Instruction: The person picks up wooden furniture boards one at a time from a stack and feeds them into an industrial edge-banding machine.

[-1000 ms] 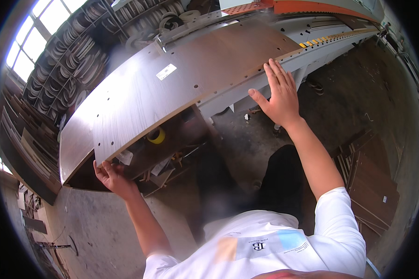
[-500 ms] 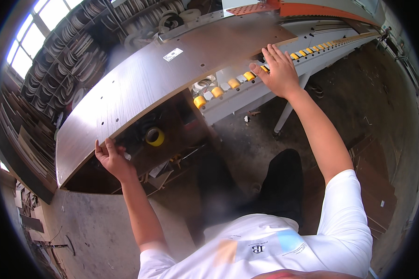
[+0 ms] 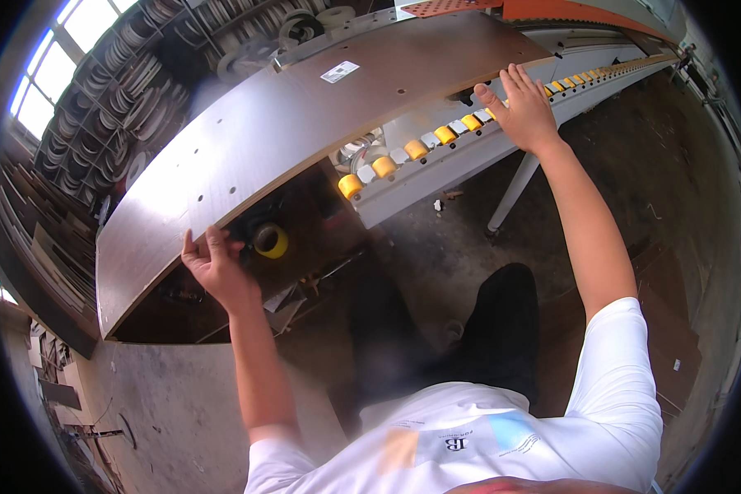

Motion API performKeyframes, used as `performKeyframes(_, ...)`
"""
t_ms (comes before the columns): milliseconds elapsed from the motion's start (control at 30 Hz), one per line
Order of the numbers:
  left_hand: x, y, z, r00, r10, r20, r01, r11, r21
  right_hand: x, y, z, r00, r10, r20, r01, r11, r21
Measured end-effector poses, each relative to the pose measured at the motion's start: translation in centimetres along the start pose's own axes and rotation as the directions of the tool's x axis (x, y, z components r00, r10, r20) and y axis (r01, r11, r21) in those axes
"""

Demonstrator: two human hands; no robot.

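Observation:
A long brown wooden board (image 3: 305, 111) with drilled holes and a white label lies lengthwise before me, glossy with reflected light. Its near edge is held by my left hand (image 3: 221, 262), thumb and fingers closed at the rim; the fingers underneath are partly hidden. Farther right, my right hand (image 3: 525, 111) is open, fingers stretched up, with its palm side at the board's near edge close to the right end. Below that hand runs a row of yellow rollers (image 3: 417, 149) on a pale machine rail (image 3: 436, 173).
An orange machine cover (image 3: 584, 15) stands at the back right. Racks of coiled edging strip (image 3: 132, 99) fill the back left. Under the board sits a yellow tape roll (image 3: 272, 240). Stacked panels (image 3: 37, 247) lean at the left. A machine leg (image 3: 514, 193) reaches the floor.
The board has slid to the right and away, its label and holes shifting with it. Both my hands have moved the same way along its near edge.

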State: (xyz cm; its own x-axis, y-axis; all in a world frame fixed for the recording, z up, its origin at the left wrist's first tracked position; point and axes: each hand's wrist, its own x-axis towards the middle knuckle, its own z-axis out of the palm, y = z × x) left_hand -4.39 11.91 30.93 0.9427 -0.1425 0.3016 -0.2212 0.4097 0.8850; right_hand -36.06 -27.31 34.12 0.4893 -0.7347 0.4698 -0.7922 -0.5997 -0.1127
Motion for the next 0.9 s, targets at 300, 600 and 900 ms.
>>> performKeyframes(300, -2.4, -1.0, 6.3, 0.991, -0.031, 0.134, 0.021, 0.997, 0.071, -1.0, 3.5, -1.7, 0.972, 0.009, -0.235, 0.064, 0.951, 0.301)
performKeyframes(600, -4.8, -3.7, 6.7, 0.873, -0.049, 0.485, 0.047, 0.999, 0.017, -25.4, 1.0, -1.6, 0.991, -0.095, -0.096, 0.123, 0.929, 0.349)
performKeyframes(900, -18.4, -14.9, -0.7, 0.660, -0.453, 0.599, -0.008, 0.794, 0.608, -47.9, 5.0, 0.6, 0.730, 0.463, 0.502, -0.655, 0.684, 0.322)
